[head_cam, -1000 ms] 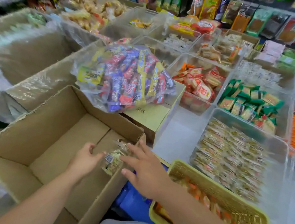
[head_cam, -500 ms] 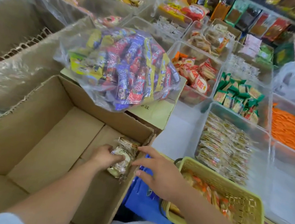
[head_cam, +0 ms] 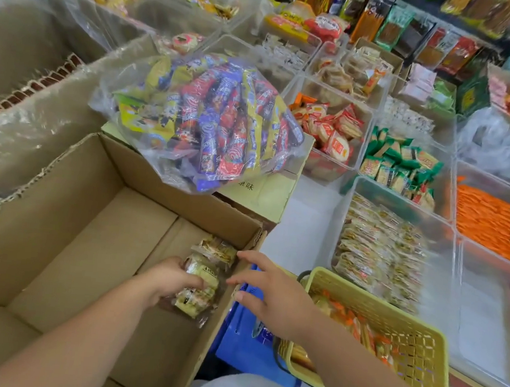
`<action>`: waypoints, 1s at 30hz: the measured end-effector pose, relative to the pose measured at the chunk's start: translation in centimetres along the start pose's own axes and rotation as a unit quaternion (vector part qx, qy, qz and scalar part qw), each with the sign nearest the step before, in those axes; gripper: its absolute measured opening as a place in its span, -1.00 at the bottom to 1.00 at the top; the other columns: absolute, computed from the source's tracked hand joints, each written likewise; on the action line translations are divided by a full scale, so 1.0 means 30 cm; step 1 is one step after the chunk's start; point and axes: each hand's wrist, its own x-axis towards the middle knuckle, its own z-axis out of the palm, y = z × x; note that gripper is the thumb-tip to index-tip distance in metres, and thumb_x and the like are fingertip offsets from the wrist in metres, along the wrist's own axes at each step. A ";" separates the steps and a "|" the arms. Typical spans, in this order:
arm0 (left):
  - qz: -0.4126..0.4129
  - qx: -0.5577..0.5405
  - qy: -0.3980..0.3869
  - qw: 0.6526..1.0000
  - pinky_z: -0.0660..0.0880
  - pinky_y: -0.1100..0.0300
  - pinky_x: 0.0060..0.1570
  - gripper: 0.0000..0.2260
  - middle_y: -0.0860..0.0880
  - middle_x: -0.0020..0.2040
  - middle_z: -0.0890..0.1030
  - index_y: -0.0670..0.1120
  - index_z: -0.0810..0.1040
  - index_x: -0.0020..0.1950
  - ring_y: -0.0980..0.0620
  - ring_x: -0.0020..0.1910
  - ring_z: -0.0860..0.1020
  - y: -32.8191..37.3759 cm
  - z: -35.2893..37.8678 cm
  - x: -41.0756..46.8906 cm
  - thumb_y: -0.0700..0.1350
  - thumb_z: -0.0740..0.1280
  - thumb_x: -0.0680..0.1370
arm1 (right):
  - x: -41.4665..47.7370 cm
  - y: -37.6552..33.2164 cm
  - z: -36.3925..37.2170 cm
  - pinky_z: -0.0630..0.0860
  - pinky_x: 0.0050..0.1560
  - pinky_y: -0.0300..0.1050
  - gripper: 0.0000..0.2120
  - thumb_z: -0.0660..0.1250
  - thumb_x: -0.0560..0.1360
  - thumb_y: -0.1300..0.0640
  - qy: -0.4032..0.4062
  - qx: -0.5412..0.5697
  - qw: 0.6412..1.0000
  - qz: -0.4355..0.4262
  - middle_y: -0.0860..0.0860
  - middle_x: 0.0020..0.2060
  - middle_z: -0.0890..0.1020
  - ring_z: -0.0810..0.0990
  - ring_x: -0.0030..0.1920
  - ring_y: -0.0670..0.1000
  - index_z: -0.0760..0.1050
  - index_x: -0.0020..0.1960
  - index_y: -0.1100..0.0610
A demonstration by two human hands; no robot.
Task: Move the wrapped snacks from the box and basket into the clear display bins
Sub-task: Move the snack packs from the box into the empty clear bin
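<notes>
Head view: my left hand (head_cam: 175, 279) is down in the near right corner of the box (head_cam: 58, 238). Its fingers curl round a small clutch of clear-wrapped snacks (head_cam: 199, 290), likely the last ones, gathered to lift out together. My right hand (head_cam: 272, 296) hovers just beside them over the box edge, fingers straight and spread, holding nothing, probably ready to steady the bundle. A bin (head_cam: 371, 188) of similar packets sits to the right, beyond the yellow basket (head_cam: 390, 322). My left fingertips are hidden under the wrappers. I cannot count the packets or tell whether my right fingertips touch them. The basket's orange contents are blurred.
</notes>
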 end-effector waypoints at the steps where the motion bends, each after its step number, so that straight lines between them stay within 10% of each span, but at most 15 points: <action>1: -0.001 -0.009 0.012 1.000 0.52 0.27 -0.44 -0.59 0.10 -0.14 0.58 0.06 0.42 -0.05 0.16 -0.24 0.60 -0.011 -0.007 -0.011 -0.02 0.65 0.36 | -0.001 0.005 0.002 0.49 0.24 -0.09 -0.74 0.26 0.64 -0.12 0.002 0.002 1.000 -0.003 -0.40 0.50 0.14 0.43 0.33 -0.21 0.53 0.31 -0.21; 9: 0.007 -0.152 0.085 0.985 0.55 0.21 -0.45 -0.68 0.03 -0.29 0.74 -0.03 0.59 0.09 0.06 -0.40 0.70 -0.128 -0.114 -0.195 -0.17 0.61 0.42 | 0.007 0.031 -0.003 0.37 0.16 -0.23 -0.73 0.26 0.64 -0.13 -0.005 0.010 1.000 -0.029 -0.39 0.52 0.11 0.46 0.26 -0.20 0.51 0.33 -0.23; 16: 0.122 -0.330 0.096 0.931 0.59 -0.15 0.16 -0.24 -0.10 0.08 0.75 -0.01 0.55 0.32 -0.13 0.03 0.74 -0.010 -0.045 -0.476 0.03 0.71 0.17 | -0.039 0.006 -0.066 0.21 0.49 -0.10 -0.44 0.25 0.59 -0.26 -0.017 0.068 0.997 -0.041 -0.25 0.60 0.09 0.18 0.56 -0.11 0.20 0.55 -0.27; 19: 0.189 -0.382 0.089 0.900 0.59 -0.17 0.13 -0.11 -0.13 0.13 0.74 0.05 0.59 0.29 -0.14 0.07 0.73 0.085 0.042 -0.593 0.13 0.75 -0.02 | -0.123 -0.005 -0.118 0.28 0.46 -0.14 -0.42 0.15 0.51 -0.45 0.019 0.147 0.988 -0.052 -0.33 0.49 0.26 0.28 0.45 -0.26 0.18 0.50 -0.39; 27: 0.223 -0.421 -0.081 0.876 0.67 -0.10 -0.01 -0.28 -0.24 0.25 0.67 0.07 0.66 0.26 -0.24 0.15 0.68 0.258 0.341 -0.698 -0.04 0.76 0.12 | -0.326 0.082 -0.216 0.63 0.05 -0.19 -0.61 0.27 0.53 -0.33 0.042 0.488 0.871 -0.036 -0.17 0.20 0.65 0.65 0.19 -0.12 0.48 0.32 -0.29; 30: 0.218 -0.405 -0.114 0.881 0.67 -0.04 -0.05 -0.31 -0.22 0.22 0.68 0.09 0.70 0.22 -0.21 0.13 0.70 0.303 0.410 -0.695 -0.03 0.77 0.10 | -0.364 0.153 -0.247 0.66 0.10 0.09 -0.65 0.26 0.52 -0.29 0.063 0.545 0.836 0.015 -0.05 0.14 0.70 0.68 0.15 0.05 0.55 0.26 -0.26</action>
